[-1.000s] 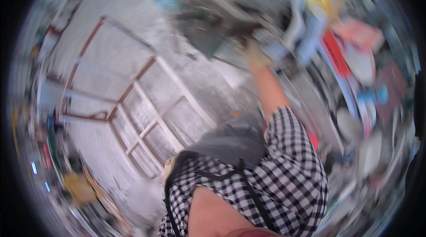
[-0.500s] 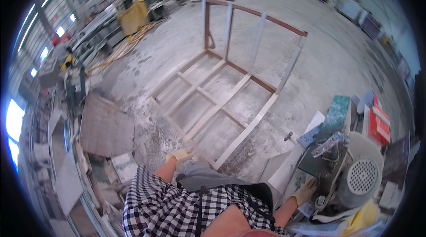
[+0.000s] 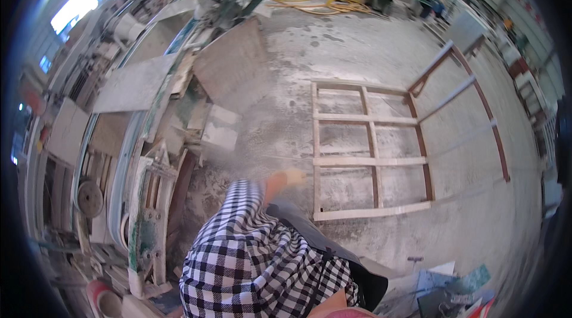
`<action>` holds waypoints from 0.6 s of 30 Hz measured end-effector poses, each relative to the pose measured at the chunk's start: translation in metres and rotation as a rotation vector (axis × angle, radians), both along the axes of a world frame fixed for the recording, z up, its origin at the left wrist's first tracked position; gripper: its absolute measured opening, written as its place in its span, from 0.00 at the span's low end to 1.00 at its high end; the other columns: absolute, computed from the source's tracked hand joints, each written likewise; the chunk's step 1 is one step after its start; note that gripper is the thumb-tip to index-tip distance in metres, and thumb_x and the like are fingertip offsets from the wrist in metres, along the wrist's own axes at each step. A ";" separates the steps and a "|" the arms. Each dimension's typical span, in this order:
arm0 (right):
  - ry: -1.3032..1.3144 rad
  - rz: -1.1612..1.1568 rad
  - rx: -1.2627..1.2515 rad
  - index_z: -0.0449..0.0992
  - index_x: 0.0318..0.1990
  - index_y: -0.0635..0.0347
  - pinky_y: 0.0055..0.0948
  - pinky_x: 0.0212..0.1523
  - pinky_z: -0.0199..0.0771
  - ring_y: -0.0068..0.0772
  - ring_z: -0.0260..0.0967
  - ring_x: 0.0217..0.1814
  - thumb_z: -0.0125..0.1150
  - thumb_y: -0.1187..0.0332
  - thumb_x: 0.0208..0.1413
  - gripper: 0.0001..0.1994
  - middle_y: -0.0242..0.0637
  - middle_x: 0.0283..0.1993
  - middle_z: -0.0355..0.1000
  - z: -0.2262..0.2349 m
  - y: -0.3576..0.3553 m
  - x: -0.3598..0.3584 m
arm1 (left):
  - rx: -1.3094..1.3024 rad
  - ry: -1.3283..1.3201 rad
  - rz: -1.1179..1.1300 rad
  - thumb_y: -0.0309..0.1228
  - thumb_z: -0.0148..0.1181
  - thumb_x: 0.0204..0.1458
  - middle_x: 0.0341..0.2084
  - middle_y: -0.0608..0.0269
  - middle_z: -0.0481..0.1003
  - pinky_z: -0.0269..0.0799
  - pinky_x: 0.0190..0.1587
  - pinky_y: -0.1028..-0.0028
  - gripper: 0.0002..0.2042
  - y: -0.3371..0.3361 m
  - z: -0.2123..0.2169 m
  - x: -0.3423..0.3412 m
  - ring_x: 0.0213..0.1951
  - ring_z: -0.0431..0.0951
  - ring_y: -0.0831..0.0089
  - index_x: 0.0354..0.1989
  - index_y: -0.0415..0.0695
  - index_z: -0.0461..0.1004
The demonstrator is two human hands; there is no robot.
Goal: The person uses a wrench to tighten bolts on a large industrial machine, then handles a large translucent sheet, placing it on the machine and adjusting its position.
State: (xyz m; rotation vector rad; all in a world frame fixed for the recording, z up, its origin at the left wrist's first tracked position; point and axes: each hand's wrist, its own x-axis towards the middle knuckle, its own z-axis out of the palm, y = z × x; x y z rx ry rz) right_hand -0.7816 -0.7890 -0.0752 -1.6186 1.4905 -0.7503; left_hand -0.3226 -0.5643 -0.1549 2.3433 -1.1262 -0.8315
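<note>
My left hand (image 3: 292,177), in a pale yellowish glove, reaches forward from a black-and-white checked sleeve. Motion smears its fingers, and whether they grip anything does not show. It is nearest to the near left side of a slatted frame rack (image 3: 372,162) on the floor. This rack has a flat grid base of pale bars and an upright section of reddish-brown and grey bars (image 3: 459,89) along its right side. I cannot make out whether hand and rack touch. My right hand is out of view.
Long machinery with rails and a wheel (image 3: 90,199) runs along the left. A brown board (image 3: 233,56) leans there beside broken slabs (image 3: 221,127). At the lower right lie a hammer (image 3: 415,259) and a green-topped piece (image 3: 473,279). Yellow hoses (image 3: 333,6) lie at the back.
My view has swung left, so the rack appears farther right and more machinery shows. My right hand, earlier beside the motor at the lower right, has left the view. My left hand has blurred.
</note>
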 end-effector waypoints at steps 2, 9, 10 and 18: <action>-0.018 0.082 0.070 0.61 0.65 0.61 0.39 0.52 0.63 0.37 0.66 0.51 0.42 0.57 0.70 0.23 0.47 0.51 0.68 -0.003 0.016 0.035 | -0.019 0.008 0.072 0.47 0.55 0.54 0.43 0.46 0.81 0.77 0.48 0.54 0.21 0.017 0.000 0.007 0.44 0.82 0.46 0.48 0.47 0.82; 0.025 0.288 0.287 0.64 0.62 0.61 0.35 0.45 0.63 0.34 0.65 0.44 0.44 0.56 0.70 0.22 0.44 0.44 0.68 -0.023 0.067 0.155 | -0.049 0.020 0.213 0.44 0.58 0.52 0.41 0.47 0.82 0.77 0.47 0.54 0.18 0.131 -0.012 0.068 0.42 0.82 0.47 0.45 0.47 0.82; 0.037 0.309 0.305 0.65 0.62 0.61 0.35 0.44 0.62 0.33 0.65 0.43 0.45 0.55 0.70 0.22 0.44 0.43 0.68 -0.024 0.073 0.173 | -0.074 -0.011 0.208 0.43 0.58 0.52 0.41 0.48 0.82 0.78 0.48 0.55 0.18 0.161 -0.012 0.079 0.42 0.82 0.48 0.44 0.46 0.83; 0.129 0.503 0.370 0.68 0.59 0.61 0.31 0.36 0.62 0.30 0.65 0.35 0.47 0.54 0.70 0.21 0.40 0.36 0.68 -0.024 0.091 0.278 | 0.246 0.254 0.703 0.44 0.56 0.54 0.40 0.51 0.83 0.79 0.44 0.58 0.18 0.362 0.025 0.104 0.42 0.83 0.55 0.37 0.42 0.84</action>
